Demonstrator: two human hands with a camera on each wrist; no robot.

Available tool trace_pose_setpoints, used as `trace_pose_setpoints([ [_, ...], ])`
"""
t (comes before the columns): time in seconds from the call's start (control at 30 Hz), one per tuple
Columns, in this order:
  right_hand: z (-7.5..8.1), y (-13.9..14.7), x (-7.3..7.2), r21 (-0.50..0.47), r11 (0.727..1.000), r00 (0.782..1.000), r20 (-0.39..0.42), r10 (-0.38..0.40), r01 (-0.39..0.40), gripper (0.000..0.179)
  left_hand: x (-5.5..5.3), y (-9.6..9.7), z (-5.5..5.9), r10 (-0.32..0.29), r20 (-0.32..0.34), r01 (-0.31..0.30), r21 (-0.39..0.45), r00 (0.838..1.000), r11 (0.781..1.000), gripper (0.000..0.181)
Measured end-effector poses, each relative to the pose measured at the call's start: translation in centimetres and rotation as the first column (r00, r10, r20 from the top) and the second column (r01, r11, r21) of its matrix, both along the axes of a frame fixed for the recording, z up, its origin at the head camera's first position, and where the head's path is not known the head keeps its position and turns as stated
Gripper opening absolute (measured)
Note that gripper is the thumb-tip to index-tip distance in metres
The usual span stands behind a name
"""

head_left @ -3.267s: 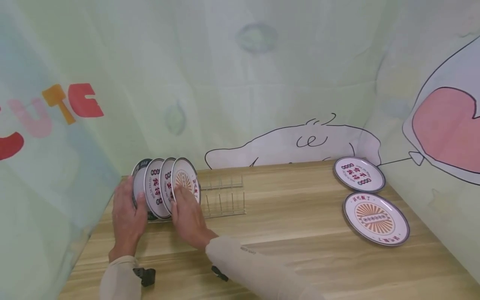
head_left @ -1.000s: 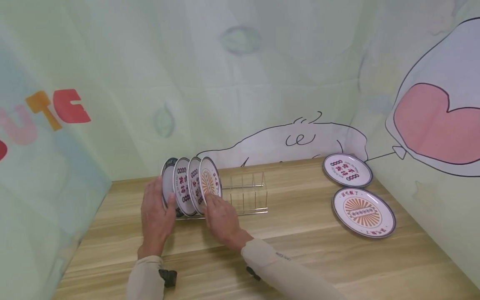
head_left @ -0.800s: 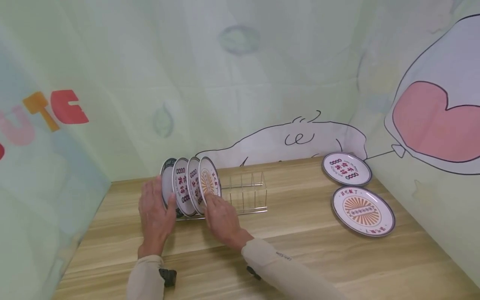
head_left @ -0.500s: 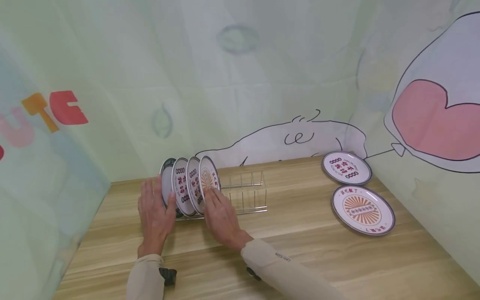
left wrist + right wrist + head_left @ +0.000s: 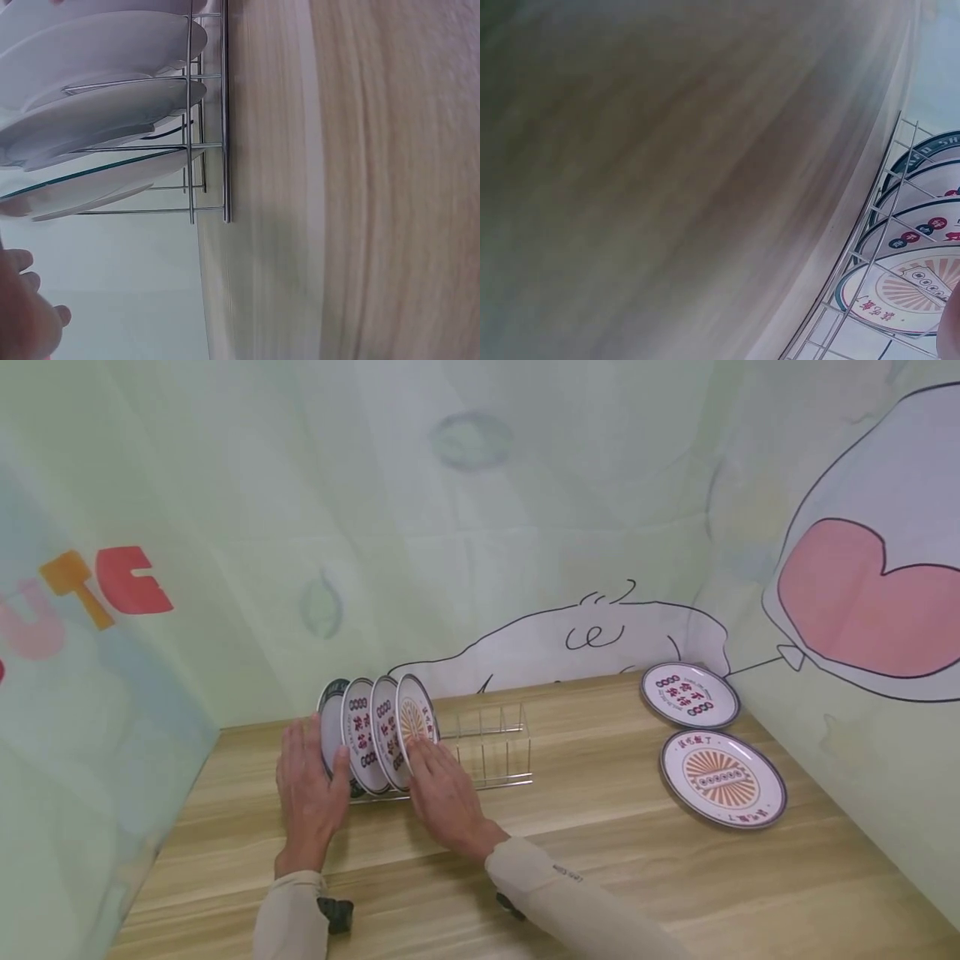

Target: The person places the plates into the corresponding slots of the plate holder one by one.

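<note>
In the head view, several white plates with dark rims stand on edge, side by side, in the left half of a wire dish rack (image 5: 506, 781). The leftmost plate (image 5: 334, 727) has a wide dark green rim; the rightmost plate (image 5: 412, 710) bears an orange sunburst. My left hand (image 5: 309, 781) is at the left of the row, fingers straight, its thumb beside the green-rimmed plate. My right hand (image 5: 446, 793) rests its fingers on the lower face of the sunburst plate. The left wrist view shows plate undersides (image 5: 97, 112) between the rack's wires.
Two more plates lie flat at the table's right: a plate with red lettering (image 5: 690, 695) at the back and a sunburst plate (image 5: 723, 777) in front of it. Printed curtains (image 5: 465, 568) enclose the wooden table (image 5: 600, 827) at the back and both sides.
Compared with 3.3 s ago, the rack with its plates and both hands have shifted right along the table. Over the last second the hands have barely moved; the view has tilted slightly.
</note>
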State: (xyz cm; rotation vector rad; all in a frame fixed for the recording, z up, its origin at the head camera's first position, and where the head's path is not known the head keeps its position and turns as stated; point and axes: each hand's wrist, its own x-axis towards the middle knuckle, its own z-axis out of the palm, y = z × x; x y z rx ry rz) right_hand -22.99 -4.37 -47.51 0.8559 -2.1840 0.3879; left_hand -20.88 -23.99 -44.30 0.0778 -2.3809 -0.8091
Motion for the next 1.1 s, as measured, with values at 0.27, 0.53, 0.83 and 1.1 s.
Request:
trace_pose_setpoints([
  [0.27, 0.0, 1.0, -0.3, 0.016, 1.000, 1.000, 0.023, 0.014, -0.014, 0.052, -0.3, 0.5, 0.0, -0.031, -0.004, 0.031, 0.018, 1.000, 0.999, 0.064],
  [0.53, 1.1, 2.5, 0.1, 0.089, 0.995, 0.992, 0.127, 0.022, -0.033, 0.053, -0.6, 0.1, -0.5, -0.029, -0.078, 0.030, 0.021, 0.997, 0.999, 0.062],
  [0.83, 2.4, 10.6, 0.1, -0.103, 0.994, 0.974, 0.228, -0.013, 0.037, 0.055, -0.6, 0.0, -0.3, -0.040, -0.102, 0.043, 0.028, 0.994, 0.999, 0.061],
  [1.1, 2.9, 23.1, 0.3, -0.011, 0.951, 0.875, 0.395, -0.279, 0.308, 0.059, 0.0, -0.4, 0.0, -0.050, -0.036, 0.051, 0.036, 0.998, 0.998, 0.062],
])
